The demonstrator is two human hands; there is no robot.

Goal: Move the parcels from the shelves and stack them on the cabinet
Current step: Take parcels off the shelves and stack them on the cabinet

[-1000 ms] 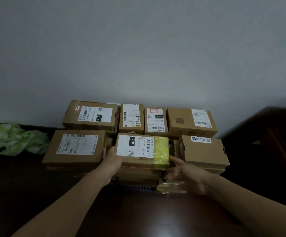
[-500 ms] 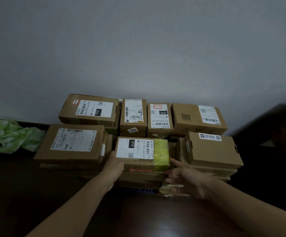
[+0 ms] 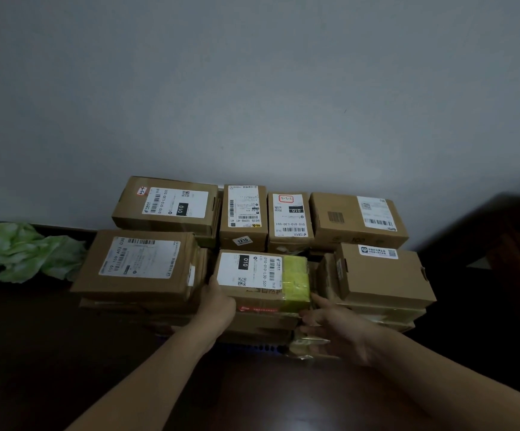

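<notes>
The yellow-taped cardboard parcel (image 3: 262, 275), white-labelled, has the left hand (image 3: 218, 303) gripping its left end and the right hand's (image 3: 336, 328) loosely straight fingers touching its right end.

Dark cabinet (image 3: 50, 353) bears stacked parcels (image 3: 140, 269), green sheet (image 3: 25, 253).

Matt cardboard parcels (image 3: 358, 220), one glossy yellow-taped (image 3: 296, 281), on polished dark wood cabinet (image 3: 252, 396).
</notes>
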